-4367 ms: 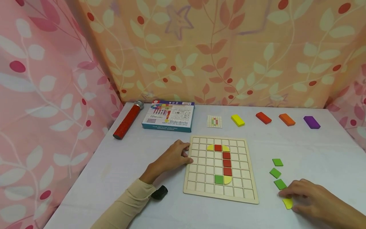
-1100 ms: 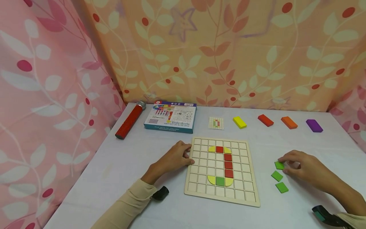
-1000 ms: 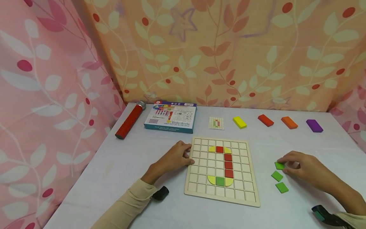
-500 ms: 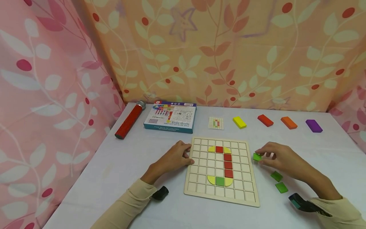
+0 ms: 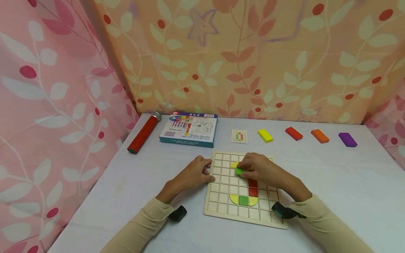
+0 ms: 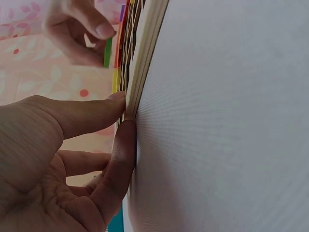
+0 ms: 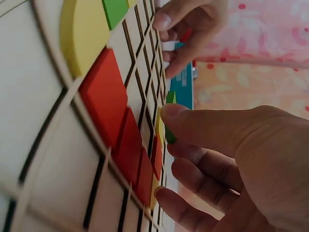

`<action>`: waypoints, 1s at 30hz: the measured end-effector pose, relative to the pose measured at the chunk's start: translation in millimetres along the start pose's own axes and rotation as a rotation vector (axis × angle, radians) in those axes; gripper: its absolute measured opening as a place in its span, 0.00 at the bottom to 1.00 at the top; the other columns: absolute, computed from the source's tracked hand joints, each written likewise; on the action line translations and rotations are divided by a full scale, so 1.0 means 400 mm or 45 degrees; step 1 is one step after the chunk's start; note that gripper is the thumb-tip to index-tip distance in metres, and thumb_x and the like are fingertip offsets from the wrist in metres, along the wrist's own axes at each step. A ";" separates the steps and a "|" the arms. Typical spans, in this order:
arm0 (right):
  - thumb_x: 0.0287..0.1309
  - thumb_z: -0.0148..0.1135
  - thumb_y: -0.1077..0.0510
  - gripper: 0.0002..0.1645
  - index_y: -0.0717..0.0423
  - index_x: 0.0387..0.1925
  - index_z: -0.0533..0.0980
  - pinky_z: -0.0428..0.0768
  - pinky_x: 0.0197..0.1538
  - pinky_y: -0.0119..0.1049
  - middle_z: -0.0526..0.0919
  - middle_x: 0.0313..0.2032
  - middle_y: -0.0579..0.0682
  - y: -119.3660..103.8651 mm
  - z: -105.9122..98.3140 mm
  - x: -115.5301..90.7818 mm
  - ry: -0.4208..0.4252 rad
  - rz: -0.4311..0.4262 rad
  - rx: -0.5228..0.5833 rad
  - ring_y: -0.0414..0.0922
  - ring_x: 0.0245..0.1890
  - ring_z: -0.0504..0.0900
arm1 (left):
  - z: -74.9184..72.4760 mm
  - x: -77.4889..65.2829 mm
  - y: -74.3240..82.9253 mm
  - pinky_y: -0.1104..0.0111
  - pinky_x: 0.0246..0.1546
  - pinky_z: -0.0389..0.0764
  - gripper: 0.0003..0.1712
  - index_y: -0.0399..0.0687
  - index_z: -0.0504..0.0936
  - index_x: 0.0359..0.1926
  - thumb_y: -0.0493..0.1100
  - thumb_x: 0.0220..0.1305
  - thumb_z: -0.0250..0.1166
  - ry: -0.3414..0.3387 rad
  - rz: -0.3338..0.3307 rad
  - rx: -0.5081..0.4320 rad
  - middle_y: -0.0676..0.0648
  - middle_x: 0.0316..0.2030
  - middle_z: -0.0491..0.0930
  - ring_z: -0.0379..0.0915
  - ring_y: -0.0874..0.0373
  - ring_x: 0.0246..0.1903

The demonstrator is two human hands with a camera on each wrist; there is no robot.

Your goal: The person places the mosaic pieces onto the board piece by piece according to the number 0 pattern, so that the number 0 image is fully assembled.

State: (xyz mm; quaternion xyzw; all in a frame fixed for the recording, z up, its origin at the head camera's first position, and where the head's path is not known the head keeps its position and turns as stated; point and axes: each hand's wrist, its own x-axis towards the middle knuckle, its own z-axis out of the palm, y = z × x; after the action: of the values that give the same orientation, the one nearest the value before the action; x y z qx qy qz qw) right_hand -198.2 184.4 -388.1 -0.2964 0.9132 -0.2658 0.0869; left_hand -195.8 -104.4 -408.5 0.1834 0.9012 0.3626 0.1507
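Note:
On the white table lies a square wooden grid board (image 5: 223, 206). My left hand (image 5: 191, 175) grips its left edge; thumb and a finger pinch the rim in the left wrist view. Over the upper middle of the board, my right hand (image 5: 267, 171) pinches a green square tile (image 5: 239, 171) between thumb and fingers. In the right wrist view that green tile (image 7: 171, 116) is tilted on edge. Set in the grid are red square tiles (image 5: 253, 191), yellow rounded tiles (image 5: 233, 199) and one green tile (image 5: 243, 200). The right hand covers part of the upper pattern.
A small pattern card (image 5: 239, 136) lies behind the board. Yellow (image 5: 265, 135), red (image 5: 294, 133), orange (image 5: 320, 136) and purple (image 5: 347, 139) blocks are spaced along the back right. A box (image 5: 189, 130) and red microphone-like tube (image 5: 143, 134) lie at the back left.
My right hand took the farthest green tile from the right side and carried it left over the board. Earlier, a yellow tile joined the lower row. The left hand stays at the edge.

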 end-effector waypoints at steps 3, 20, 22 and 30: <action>0.66 0.74 0.56 0.16 0.54 0.54 0.88 0.81 0.55 0.44 0.85 0.47 0.44 -0.011 0.016 0.022 -0.013 -0.008 -0.035 0.44 0.48 0.78 | 0.000 0.000 0.001 0.65 0.47 0.77 0.42 0.35 0.70 0.76 0.43 0.66 0.77 -0.002 -0.004 0.005 0.47 0.50 0.73 0.73 0.59 0.45; 0.66 0.74 0.56 0.15 0.51 0.53 0.88 0.81 0.56 0.46 0.84 0.48 0.44 -0.023 0.029 0.014 0.018 0.036 -0.023 0.45 0.50 0.78 | 0.000 -0.001 0.003 0.65 0.45 0.75 0.43 0.36 0.70 0.76 0.43 0.66 0.77 -0.004 -0.022 0.011 0.47 0.49 0.72 0.72 0.58 0.44; 0.66 0.74 0.56 0.15 0.51 0.54 0.88 0.82 0.55 0.46 0.85 0.48 0.44 -0.018 0.018 -0.003 0.037 0.049 -0.001 0.45 0.50 0.79 | 0.001 0.000 0.004 0.65 0.46 0.75 0.43 0.36 0.69 0.76 0.43 0.66 0.77 -0.005 -0.026 0.008 0.47 0.49 0.72 0.72 0.58 0.45; 0.65 0.75 0.54 0.18 0.52 0.55 0.86 0.80 0.41 0.32 0.85 0.43 0.41 0.029 -0.048 -0.143 0.125 0.163 0.038 0.41 0.42 0.79 | 0.002 0.004 0.001 0.64 0.48 0.77 0.43 0.37 0.69 0.76 0.44 0.66 0.77 -0.006 -0.042 0.006 0.47 0.51 0.73 0.73 0.58 0.45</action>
State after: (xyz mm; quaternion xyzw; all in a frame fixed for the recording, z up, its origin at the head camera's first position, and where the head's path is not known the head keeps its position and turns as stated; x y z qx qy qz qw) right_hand -163.6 234.3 -378.3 -0.2225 0.9295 -0.2874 0.0632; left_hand -196.6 -102.9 -409.0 0.1698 0.9046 0.3574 0.1585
